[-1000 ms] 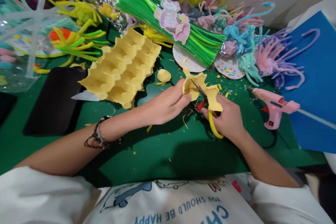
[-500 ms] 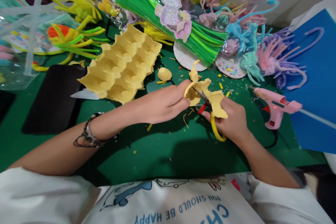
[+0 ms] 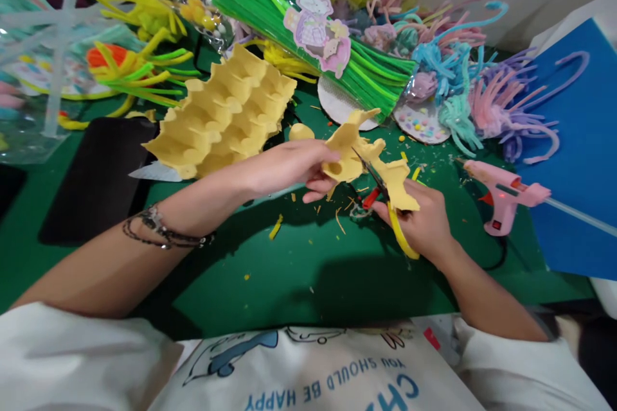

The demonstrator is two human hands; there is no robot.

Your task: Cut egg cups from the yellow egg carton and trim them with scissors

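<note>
My left hand pinches a torn piece of yellow egg carton by its left side, with the lower fingers loosely curled. In my right hand is a pair of scissors with yellow and red handles. Their dark blades lie across the carton piece, and a ragged flap of it hangs over the scissors by my right fingers. The larger yellow egg carton rests beyond my left forearm. A small cut carton cup sits just behind my left hand.
A pink glue gun lies at right beside a blue board. A black phone and a blade tip are at left. Bagged green pipe cleaners and fuzzy pipe-cleaner figures line the back. Scraps dot the green table.
My left hand has shifted slightly left and its lower fingers have loosened. The carton piece has turned and spread, showing more of its cup. The scissors stay in my right hand.
</note>
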